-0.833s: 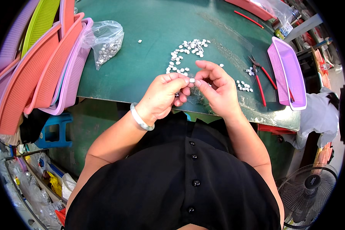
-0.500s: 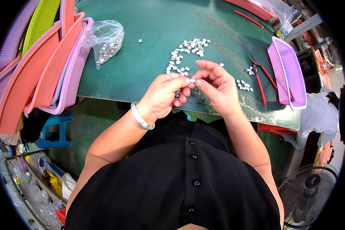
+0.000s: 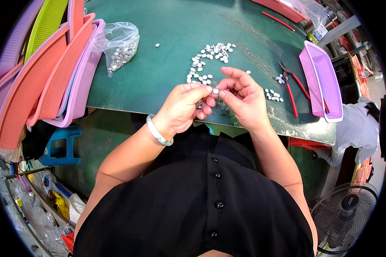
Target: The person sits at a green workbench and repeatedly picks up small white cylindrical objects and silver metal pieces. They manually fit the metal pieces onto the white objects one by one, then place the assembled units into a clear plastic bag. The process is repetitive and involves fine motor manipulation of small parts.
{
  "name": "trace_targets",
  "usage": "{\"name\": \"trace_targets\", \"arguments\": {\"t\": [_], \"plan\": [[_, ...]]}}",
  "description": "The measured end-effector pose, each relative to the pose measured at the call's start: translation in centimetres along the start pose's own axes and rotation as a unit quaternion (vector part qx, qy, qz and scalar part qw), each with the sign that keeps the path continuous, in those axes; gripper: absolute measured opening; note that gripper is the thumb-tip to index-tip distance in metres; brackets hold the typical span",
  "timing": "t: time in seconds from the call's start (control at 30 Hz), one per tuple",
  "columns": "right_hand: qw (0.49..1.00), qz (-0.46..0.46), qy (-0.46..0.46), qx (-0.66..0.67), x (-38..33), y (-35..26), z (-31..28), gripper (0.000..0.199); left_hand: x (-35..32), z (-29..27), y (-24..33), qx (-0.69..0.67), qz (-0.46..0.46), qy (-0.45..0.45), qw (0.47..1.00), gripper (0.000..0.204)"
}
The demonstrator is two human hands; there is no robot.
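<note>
A small white bead-like piece (image 3: 215, 91) with a dark edge is pinched between both hands at the table's near edge. My left hand (image 3: 182, 103) grips it between thumb and forefinger, and more small dark and white pieces (image 3: 199, 104) show in its curled fingers. From the other side, the thumb and forefinger of my right hand (image 3: 246, 100) close on the same piece; its other fingers are loosely bent. Just beyond my hands lies a scattered pile of similar white pieces (image 3: 218, 51). A smaller group (image 3: 273, 95) sits right of my right hand.
Red-handled pliers (image 3: 291, 85) lie beside a purple basket (image 3: 324, 81) at the right. A clear bag of pieces (image 3: 122, 51) stands at the left, near stacked plastic baskets (image 3: 58, 77). A red pencil-like stick (image 3: 278, 21) lies far right. Another person (image 3: 356, 128) is beyond the table's right end.
The piece between my fingertips has turned slightly and now shows more of its dark edge. Both hands have stayed in nearly the same place.
</note>
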State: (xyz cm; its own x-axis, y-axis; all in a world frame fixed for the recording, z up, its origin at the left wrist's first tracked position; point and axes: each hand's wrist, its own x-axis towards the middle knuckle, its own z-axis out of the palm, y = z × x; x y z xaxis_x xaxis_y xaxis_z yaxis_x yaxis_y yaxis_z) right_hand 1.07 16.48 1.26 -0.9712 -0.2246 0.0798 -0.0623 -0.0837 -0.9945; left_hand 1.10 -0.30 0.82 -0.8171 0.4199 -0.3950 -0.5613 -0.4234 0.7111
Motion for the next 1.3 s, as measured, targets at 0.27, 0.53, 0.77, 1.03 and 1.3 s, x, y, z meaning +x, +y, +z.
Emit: {"name": "trace_targets", "arguments": {"t": [0.27,0.53,0.77,1.03,1.3], "plan": [[0.992,-0.087,0.005,-0.094,0.0,0.8,0.1,0.043,0.0,-0.6,-0.2,-0.007,0.012,-0.011,1.000,0.013],[0.946,-0.113,0.031,-0.302,1.6,1.6,-0.4,0.040,-0.3,-1.8,0.2,-0.020,0.037,0.004,0.999,0.014],[0.898,-0.128,-0.006,-0.421,2.8,1.3,0.8,0.038,-0.2,-2.9,0.0,-0.074,0.056,-0.027,0.995,0.019],[0.888,-0.158,-0.013,-0.432,3.2,1.9,0.7,0.041,-0.1,-2.7,-0.1,-0.070,0.051,-0.018,0.996,0.019],[0.968,-0.115,-0.050,-0.217,1.9,0.4,0.5,0.046,-0.1,-1.6,0.4,-0.001,0.014,0.004,1.000,0.013]]}}
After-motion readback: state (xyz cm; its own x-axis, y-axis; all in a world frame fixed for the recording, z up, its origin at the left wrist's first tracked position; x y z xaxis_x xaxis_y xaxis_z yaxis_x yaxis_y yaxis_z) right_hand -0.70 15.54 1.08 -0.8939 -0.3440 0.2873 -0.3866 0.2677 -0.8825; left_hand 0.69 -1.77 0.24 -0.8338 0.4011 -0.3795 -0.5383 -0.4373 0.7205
